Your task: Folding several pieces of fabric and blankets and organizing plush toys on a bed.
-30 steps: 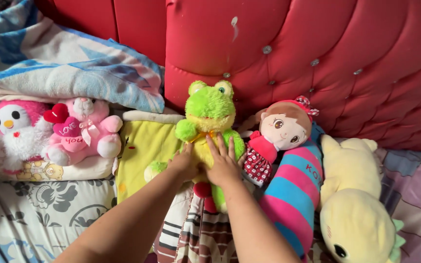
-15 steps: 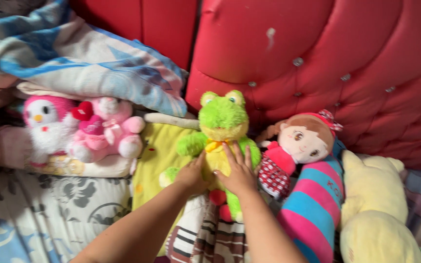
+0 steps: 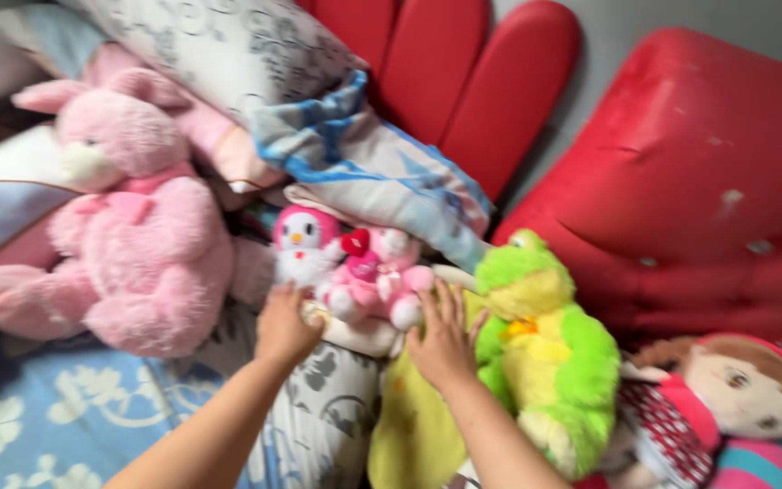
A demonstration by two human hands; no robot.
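Huge fluffy pink plush bunny (image 3: 128, 226) slumped left, fuzzy green-and-yellow frog plush (image 3: 545, 344) sitting upright, head up, against red padded headboard (image 3: 690, 208), small pink plush pair (image 3: 355, 267) between, left hand (image 3: 287, 326) curled beneath them, right hand (image 3: 441, 340) spread flat beside frog

One head-worn view, close over a bed.
It looks down and forward toward the red headboard (image 3: 681, 199), slightly tilted, blurred.

Both hands reach forward — left (image 3: 284, 324) curled, right (image 3: 443, 337) spread flat
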